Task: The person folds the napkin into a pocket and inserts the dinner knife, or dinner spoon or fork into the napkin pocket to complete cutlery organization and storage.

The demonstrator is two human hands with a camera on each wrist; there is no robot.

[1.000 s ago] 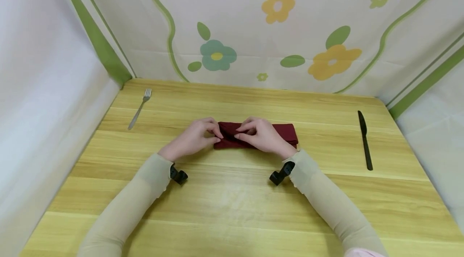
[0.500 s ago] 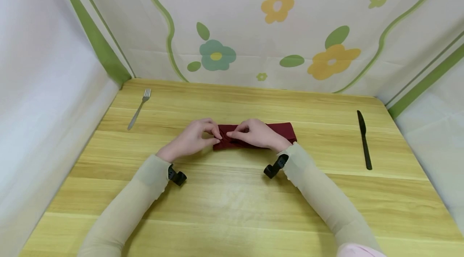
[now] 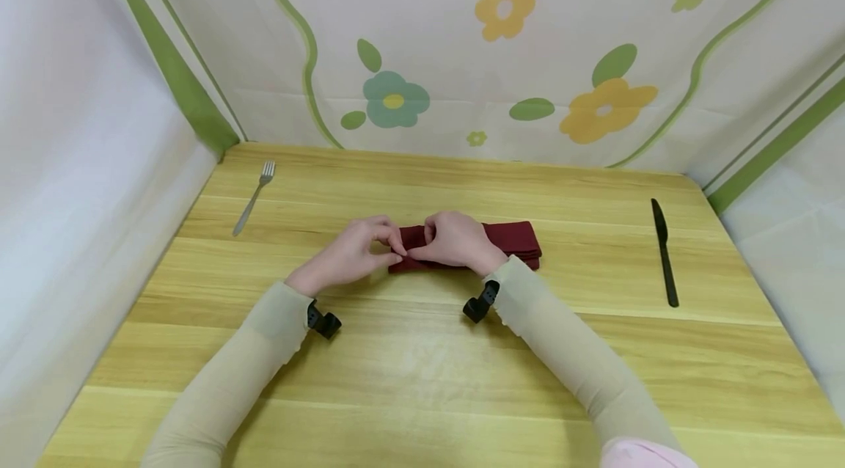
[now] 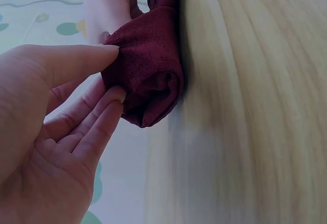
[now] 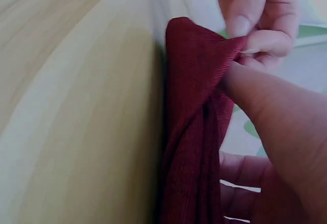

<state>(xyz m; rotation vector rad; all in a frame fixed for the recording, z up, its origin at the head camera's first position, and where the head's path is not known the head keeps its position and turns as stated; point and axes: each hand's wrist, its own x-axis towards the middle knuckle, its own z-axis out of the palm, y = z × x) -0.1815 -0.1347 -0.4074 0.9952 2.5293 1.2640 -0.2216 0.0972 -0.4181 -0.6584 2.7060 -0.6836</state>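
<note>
A dark red cloth napkin [image 3: 511,237], folded into a long narrow strip, lies across the middle of the table. My left hand [image 3: 353,251] pinches its left end between thumb and fingers. There the cloth is rolled over into a hollow loop, seen end-on in the left wrist view. From the right, my right hand [image 3: 455,240] grips the strip close beside the left fingertips. In the right wrist view its thumb [image 5: 260,96] is tucked under a slanting fold of the napkin [image 5: 189,75], with the fingers behind the cloth. Layered pleats show below that fold.
A fork [image 3: 254,196] lies at the back left of the wooden table [image 3: 422,373]. Toward the right edge is a black knife [image 3: 664,251]. White curtains with printed flowers [image 3: 396,99] stand behind the table and along both sides.
My right hand has slid left along the napkin up to the left fingertips, uncovering more of the strip's right end. The left hand keeps its pinch in about the same place.
</note>
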